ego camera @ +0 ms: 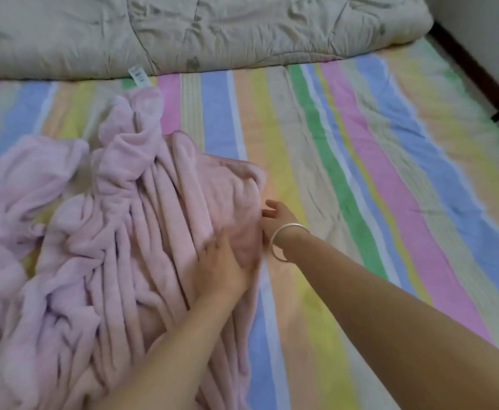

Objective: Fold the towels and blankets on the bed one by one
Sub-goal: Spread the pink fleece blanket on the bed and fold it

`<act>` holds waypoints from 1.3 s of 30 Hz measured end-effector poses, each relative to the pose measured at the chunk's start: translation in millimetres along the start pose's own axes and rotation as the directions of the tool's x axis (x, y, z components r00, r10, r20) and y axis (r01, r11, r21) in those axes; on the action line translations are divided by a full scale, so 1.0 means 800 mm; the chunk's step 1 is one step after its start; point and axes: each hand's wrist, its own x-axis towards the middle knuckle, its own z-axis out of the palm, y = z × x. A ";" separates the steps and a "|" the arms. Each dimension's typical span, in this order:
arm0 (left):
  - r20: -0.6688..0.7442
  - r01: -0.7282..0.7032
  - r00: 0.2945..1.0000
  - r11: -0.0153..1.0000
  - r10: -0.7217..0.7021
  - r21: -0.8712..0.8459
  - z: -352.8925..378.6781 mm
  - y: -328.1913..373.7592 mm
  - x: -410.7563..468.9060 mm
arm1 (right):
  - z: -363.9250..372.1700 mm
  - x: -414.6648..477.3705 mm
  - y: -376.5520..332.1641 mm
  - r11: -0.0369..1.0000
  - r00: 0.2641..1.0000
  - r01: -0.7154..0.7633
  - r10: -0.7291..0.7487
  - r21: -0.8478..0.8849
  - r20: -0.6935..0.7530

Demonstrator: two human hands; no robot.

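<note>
A pink fleece blanket (118, 238) lies rumpled in long ridges on the left half of a bed covered by a pastel striped sheet (375, 179). The left hand (224, 261) lies flat on the blanket near its right edge, fingers spread and pressing the cloth down. The right hand (274, 216), with a silver bangle (286, 242) on the wrist, touches that same edge. Motion blur hides whether its fingers pinch the hem or only touch it.

The blanket looks soft, limp and light for its bulk. It would likely slump and drag rather than keep a shape. The stitched hem and its corners look like the best places to take hold, with both hands well apart.

A beige quilt (212, 31) lies bunched across the far end of the bed. No basket or other container is in view.
</note>
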 end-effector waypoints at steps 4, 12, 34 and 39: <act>-0.106 -0.037 0.993 0.991 0.051 0.126 0.015 0.002 -0.012 | -0.001 0.024 -0.031 0.898 0.975 -0.182 0.113 0.400 0.189; -0.099 -0.119 0.990 0.969 0.099 -0.214 -0.001 -0.015 -0.030 | -0.004 0.008 -0.025 0.926 0.958 -0.230 0.162 0.298 0.237; 0.364 -0.492 0.808 0.871 0.463 -0.015 0.173 0.340 -0.147 | -0.553 -0.233 0.231 0.984 0.506 -0.045 0.172 0.173 -0.845; 0.415 -0.536 0.794 0.834 0.445 0.130 0.273 0.449 -0.208 | -0.672 -0.267 0.337 0.957 0.540 -0.268 0.244 0.109 -0.805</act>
